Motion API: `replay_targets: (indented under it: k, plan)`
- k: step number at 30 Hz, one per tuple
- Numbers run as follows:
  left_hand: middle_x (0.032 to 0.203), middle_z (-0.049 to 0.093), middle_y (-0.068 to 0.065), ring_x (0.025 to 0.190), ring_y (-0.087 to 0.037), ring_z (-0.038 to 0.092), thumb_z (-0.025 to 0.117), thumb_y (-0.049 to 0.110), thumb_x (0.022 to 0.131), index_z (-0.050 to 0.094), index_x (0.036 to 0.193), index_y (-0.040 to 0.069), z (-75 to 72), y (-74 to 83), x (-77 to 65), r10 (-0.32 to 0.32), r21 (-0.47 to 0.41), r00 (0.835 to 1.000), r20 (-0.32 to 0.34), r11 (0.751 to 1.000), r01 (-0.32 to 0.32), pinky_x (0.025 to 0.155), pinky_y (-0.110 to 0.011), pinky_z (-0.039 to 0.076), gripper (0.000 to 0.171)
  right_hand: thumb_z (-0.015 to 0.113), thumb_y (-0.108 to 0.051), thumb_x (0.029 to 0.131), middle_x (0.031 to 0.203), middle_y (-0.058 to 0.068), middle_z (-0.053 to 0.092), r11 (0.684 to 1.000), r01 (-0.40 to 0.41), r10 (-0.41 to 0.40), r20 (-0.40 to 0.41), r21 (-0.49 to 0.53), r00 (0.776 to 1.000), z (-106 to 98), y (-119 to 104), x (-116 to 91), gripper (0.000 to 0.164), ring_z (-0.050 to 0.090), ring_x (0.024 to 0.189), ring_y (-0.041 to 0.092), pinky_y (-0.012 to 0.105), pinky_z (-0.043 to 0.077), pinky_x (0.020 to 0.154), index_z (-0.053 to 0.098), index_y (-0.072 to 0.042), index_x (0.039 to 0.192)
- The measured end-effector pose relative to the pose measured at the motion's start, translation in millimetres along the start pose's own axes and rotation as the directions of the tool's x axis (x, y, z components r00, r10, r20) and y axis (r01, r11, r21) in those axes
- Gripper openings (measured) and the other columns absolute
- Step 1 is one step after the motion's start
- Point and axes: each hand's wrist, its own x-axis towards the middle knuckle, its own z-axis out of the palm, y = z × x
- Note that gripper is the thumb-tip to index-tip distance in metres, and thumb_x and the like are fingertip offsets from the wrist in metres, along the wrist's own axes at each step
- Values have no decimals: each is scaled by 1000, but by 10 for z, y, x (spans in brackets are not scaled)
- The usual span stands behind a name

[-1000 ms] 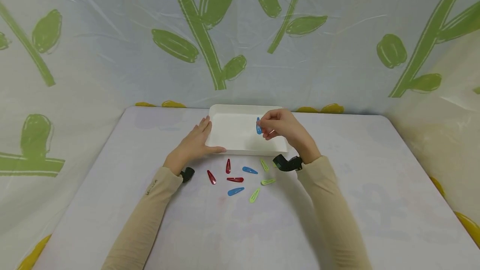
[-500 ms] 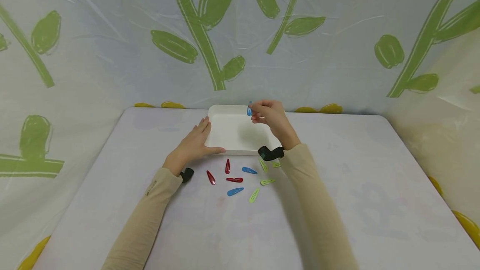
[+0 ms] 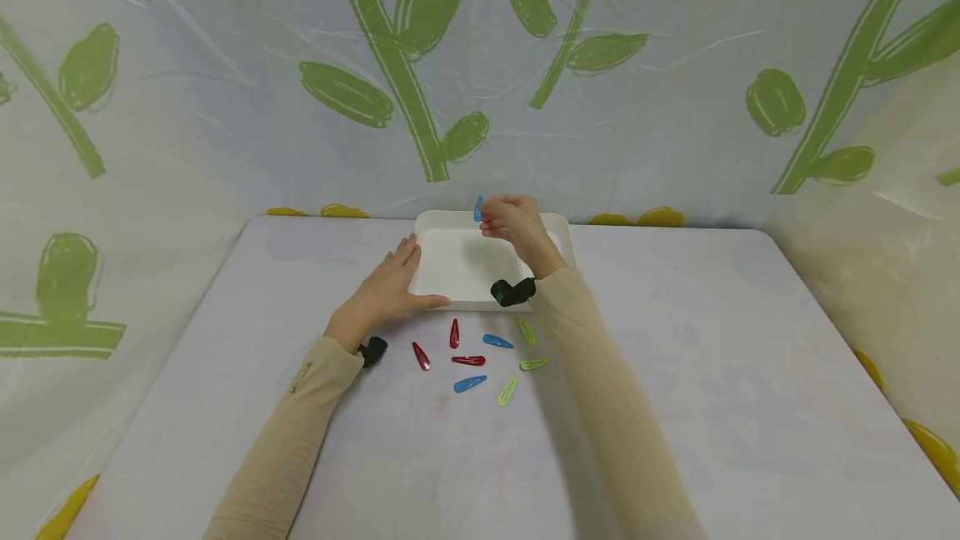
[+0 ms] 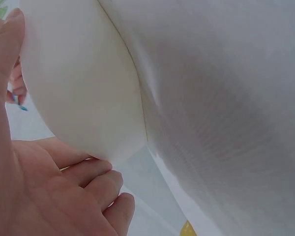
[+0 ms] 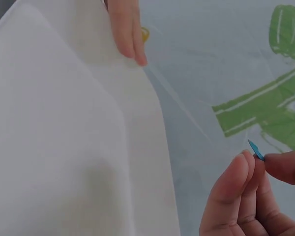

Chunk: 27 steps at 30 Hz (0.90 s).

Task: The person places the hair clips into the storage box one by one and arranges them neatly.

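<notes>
A white tray [image 3: 465,273] lies near the table's back edge. My left hand [image 3: 384,286] rests at its front left corner, fingers along the left side and thumb along the front. In the left wrist view the left fingertips [image 4: 103,169] touch the tray's outer wall [image 4: 83,73]. My right hand [image 3: 517,227] is raised over the tray's back part and pinches a blue hair clip [image 3: 478,208] between thumb and fingertips. The clip [image 5: 256,149] sticks up from the pinch in the right wrist view. Nothing lies on the visible part of the tray floor.
In front of the tray lie several snap hair clips: red clips [image 3: 468,361], blue clips [image 3: 470,384] and light green clips [image 3: 507,391]. A wall cloth [image 3: 247,107] with printed leaves hangs close behind the table [image 3: 300,440].
My right hand has moved left and toward the back across the tray, carrying the blue hair clip. The left hand and the clips on the table stay put.
</notes>
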Motion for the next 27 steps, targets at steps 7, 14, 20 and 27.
replay_targets:
  k: [7,14,20,27]
  plan:
    - [165,0,-16,152,-31,2,69,65,82,13,156,-6,-4,-1,-11,3,1,1000,-8,1000,-3,122,-47,8,117,63,-1,92,80,12,62,998,-53,54,25,-30,998,59,78,159,11,64,64,17,23,59,66,63,8,96]
    - [165,0,-17,152,-32,2,69,64,82,12,156,-6,-8,18,-27,4,5,1000,-3,1000,-4,122,-48,8,117,63,1,92,80,13,63,988,-145,148,41,-50,988,143,130,313,13,64,63,16,22,58,63,62,11,100]
    - [165,0,-18,151,-33,2,69,65,82,12,155,-7,-23,16,-36,6,8,1000,-6,1000,-6,122,-49,9,117,62,4,92,76,13,64,974,-220,222,45,-55,974,203,186,407,5,62,59,16,22,57,58,61,9,94]
    - [165,1,-18,152,-32,2,70,63,82,14,155,-8,-28,29,-30,18,8,1000,-12,1000,-18,122,-47,8,116,63,5,91,73,11,62,953,-267,274,38,-143,961,195,284,430,3,59,61,17,25,58,64,63,8,90]
